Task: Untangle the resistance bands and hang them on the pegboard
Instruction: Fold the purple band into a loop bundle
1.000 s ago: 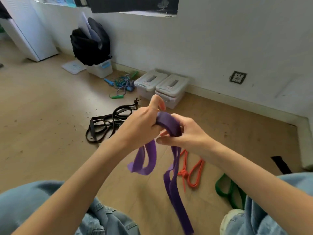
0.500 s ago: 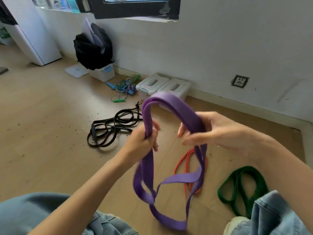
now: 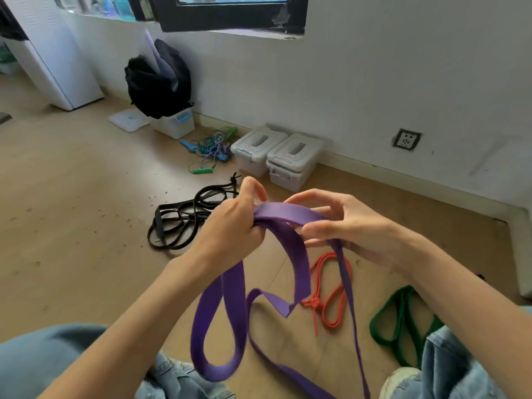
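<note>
Beyond both hands' purple band [image 3: 296,251], black bands [image 3: 178,223] lie tangled

The purple band [image 3: 290,254] runs off the bottom edge, so its lower end is cut off, and the stretch inside the left hand [image 3: 233,228] is hidden by the curled fingers. Its hanging loop is blurred. The right forearm covers part of the green band [image 3: 385,321], and a denim knee hides its lower part. The purple band crosses in front of the orange cord [image 3: 331,295]. The red labels on the two lidded boxes [image 3: 276,156] are too small to read. The window [image 3: 230,10] is cut off by the top edge.
</note>
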A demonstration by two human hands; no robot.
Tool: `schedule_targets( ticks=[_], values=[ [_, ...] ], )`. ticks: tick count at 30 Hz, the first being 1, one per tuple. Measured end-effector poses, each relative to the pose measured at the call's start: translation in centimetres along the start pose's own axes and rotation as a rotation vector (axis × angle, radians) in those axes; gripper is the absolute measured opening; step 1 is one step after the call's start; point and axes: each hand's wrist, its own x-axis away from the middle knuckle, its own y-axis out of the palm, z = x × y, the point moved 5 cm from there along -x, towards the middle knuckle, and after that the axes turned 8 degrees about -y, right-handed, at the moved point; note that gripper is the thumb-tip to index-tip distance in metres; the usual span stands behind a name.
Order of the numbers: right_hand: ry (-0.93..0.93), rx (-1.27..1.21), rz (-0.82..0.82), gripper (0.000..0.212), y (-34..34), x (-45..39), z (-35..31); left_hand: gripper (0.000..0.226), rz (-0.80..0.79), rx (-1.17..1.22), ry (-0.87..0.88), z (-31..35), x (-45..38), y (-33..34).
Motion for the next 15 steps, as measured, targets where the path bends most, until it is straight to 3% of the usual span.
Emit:
schedule_targets(
  ticks=[3, 6, 8, 11, 13, 15],
  values=[
    [-0.023, 0.389, -0.026, 0.039, 1.6, -0.3, 0.2, 0.037, -0.001, -0.054, 0.061, 0.7, 0.2, 0.9],
    [-0.171, 0.674, 0.107, 0.022, 2.0, -0.9, -0.3, 0.036, -0.043, -0.016, 0.079, 0.3, -0.2, 2.2],
    [-0.235, 0.530, 0.223, 0.018, 1.3, -1.0, -0.7, 0.029, -0.086, 0.077, 0.050, -0.7, -0.8, 3.0],
    [-0.298, 0.056, 0.417, 0.016, -0.9, -0.7, -1.0, 0.029, -0.232, 0.305, -0.077, -3.5, -0.6, 4.6],
    [-0.359, -0.213, 0.544, 0.014, -2.8, -0.6, -1.1, 0.033, -0.335, 0.322, -0.162, -5.4, 0.0, 5.7],
    [-0.378, -0.317, 0.636, 0.011, -4.3, -0.5, -0.9, 0.030, -0.340, 0.292, -0.216, -7.1, 0.4, 6.1]
  ],
)
